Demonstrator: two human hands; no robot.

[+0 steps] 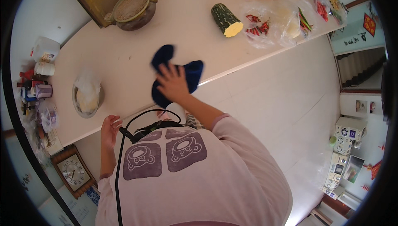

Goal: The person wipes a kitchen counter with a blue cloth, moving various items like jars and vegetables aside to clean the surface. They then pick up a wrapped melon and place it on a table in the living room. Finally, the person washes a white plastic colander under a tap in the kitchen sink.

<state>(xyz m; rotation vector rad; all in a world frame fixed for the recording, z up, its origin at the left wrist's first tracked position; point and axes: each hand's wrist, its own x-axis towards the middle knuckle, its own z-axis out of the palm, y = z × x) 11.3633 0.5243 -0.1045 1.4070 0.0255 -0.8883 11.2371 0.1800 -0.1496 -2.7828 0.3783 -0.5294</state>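
Observation:
My right hand [173, 84] lies on a dark blue cloth [193, 73] at the front part of the pale table [128, 60]. Its fingers are spread over the bunched cloth, which is slightly blurred. My left hand [111, 125] hovers by the table's front edge, fingers loosely bent and apart, with nothing in it. The nearest thing to it is a metal bowl [74, 97] holding something pale under a clear plastic bag [88, 83].
A lidded clay pot [134, 22] stands at the back left. Farther right lie a cut green squash [222, 14], red chilies [263, 28] on plastic and green peppers [304, 19]. Bottles and a white jug [45, 48] line the left end. A black cable [121, 159] hangs before me.

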